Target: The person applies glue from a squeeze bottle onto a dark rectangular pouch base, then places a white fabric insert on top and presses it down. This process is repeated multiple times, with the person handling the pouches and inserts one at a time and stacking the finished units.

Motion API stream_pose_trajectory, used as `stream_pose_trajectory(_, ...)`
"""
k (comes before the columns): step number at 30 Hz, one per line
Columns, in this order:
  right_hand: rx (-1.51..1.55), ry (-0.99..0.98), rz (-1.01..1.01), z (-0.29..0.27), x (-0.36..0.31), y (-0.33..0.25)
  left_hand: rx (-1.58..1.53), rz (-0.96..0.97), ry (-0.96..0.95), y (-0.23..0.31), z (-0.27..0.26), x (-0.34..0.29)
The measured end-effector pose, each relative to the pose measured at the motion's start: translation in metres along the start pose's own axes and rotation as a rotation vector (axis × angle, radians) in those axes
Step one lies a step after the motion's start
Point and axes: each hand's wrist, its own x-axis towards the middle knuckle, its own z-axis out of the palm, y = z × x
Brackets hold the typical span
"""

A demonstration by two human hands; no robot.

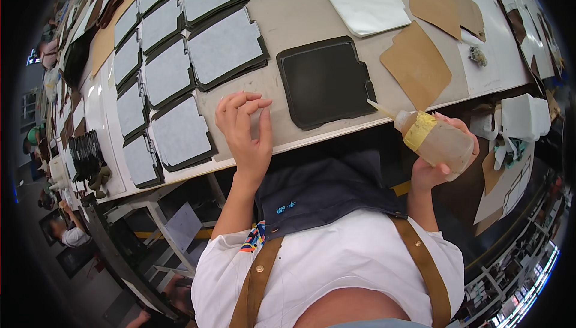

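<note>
Stretching across the upper frame, the grey bench (300, 10) carries rows of dark pieces topped with pale grey sheets (225, 46) at upper left, brown card cutouts (416, 64) and a white folded sheet (367, 7) at upper right. A black leather panel (326, 81) lies at centre. The right hand (441, 160), grip clamped around a clear glue bottle (435, 139), points its nozzle at the panel's right edge. The left hand (246, 133) rests left of the panel, fingers loosely curled, holding nothing.
</note>
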Motion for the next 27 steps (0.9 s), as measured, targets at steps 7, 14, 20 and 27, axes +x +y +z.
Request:
stream_pose_trajectory(7, -0.124, -0.089, -0.091, 0.002, -0.007, -0.002, -0.002, 0.009, 0.004, 0.0, 0.0, 0.0)
stream_pose_trajectory(14, 0.019, -0.154, -0.153, 0.011, -0.019, 0.004, -0.051, -0.007, 0.026, -0.003, 0.002, -0.001)
stream_pose_trajectory(20, 0.093, -0.288, -0.192, 0.023, -0.026, 0.008, -0.072, -0.025, 0.044, -0.003, 0.001, -0.001)
stream_pose_trajectory(27, 0.158, -0.469, -0.226, 0.045, -0.035, 0.01, -0.078, -0.028, 0.053, -0.004, 0.001, -0.002)
